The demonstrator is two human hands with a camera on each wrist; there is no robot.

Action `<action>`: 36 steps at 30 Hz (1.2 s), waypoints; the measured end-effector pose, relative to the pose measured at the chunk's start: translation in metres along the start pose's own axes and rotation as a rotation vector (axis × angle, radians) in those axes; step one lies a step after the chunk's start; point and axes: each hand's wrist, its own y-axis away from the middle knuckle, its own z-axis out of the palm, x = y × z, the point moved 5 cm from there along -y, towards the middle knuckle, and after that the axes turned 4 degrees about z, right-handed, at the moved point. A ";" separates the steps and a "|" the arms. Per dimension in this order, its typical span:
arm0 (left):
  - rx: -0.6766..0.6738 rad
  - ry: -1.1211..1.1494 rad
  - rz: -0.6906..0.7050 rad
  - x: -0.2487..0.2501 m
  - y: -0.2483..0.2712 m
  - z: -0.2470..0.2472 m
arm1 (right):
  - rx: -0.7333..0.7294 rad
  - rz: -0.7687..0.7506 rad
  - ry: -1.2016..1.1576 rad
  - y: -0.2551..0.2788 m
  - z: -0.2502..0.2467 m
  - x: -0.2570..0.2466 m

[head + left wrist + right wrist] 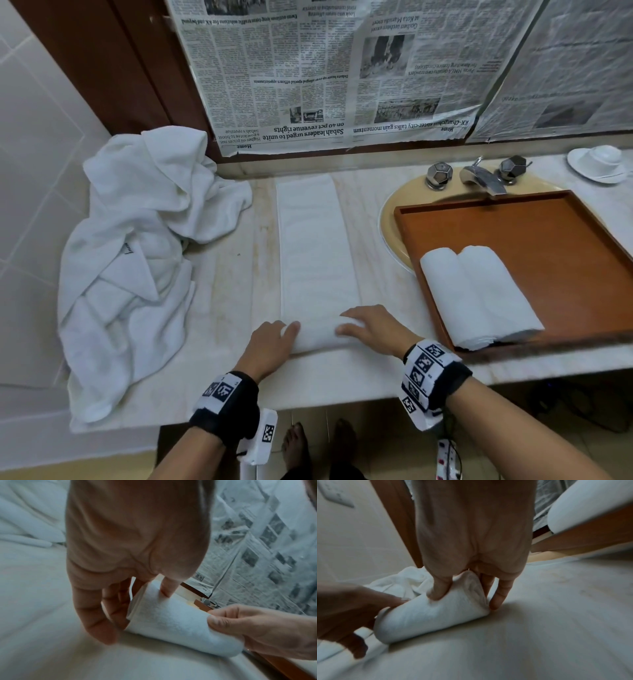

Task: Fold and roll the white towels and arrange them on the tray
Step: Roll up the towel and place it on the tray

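A long folded white towel [313, 240] lies on the marble counter, its near end rolled into a short roll [318, 337]. My left hand [277, 339] grips the roll's left end [171, 626], thumb on top and fingers down beside it. The right end [428, 618] is held the same way by my right hand [368, 329], whose thumb presses into the cloth. Two rolled towels [479, 294] lie side by side at the near left corner of the brown wooden tray [534, 233].
A heap of loose white towels [137, 257] covers the counter's left end. The tray sits over the sink basin [394, 219], with the tap [483, 176] behind it. A white cup and saucer [599, 164] stand at the far right. Newspaper [325, 68] covers the wall.
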 end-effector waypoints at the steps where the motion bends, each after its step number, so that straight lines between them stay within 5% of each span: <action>1: 0.048 0.003 0.012 -0.001 -0.002 -0.001 | 0.009 -0.013 0.037 -0.001 0.001 -0.001; 7: 0.334 -0.052 0.378 0.001 0.002 0.005 | 0.179 -0.106 0.215 0.003 0.013 -0.014; 14: 0.279 -0.351 0.548 -0.006 0.016 0.019 | 0.228 -0.154 0.309 0.012 0.021 -0.010; 21: 0.096 -0.154 0.427 -0.008 -0.001 0.011 | 0.087 -0.170 0.389 0.017 0.020 -0.003; 27: -0.059 0.002 0.286 -0.004 -0.011 0.000 | -0.001 -0.067 0.113 0.003 0.013 0.005; 36: 0.100 -0.016 0.234 -0.002 0.001 0.002 | -0.039 -0.045 0.072 -0.007 -0.002 0.006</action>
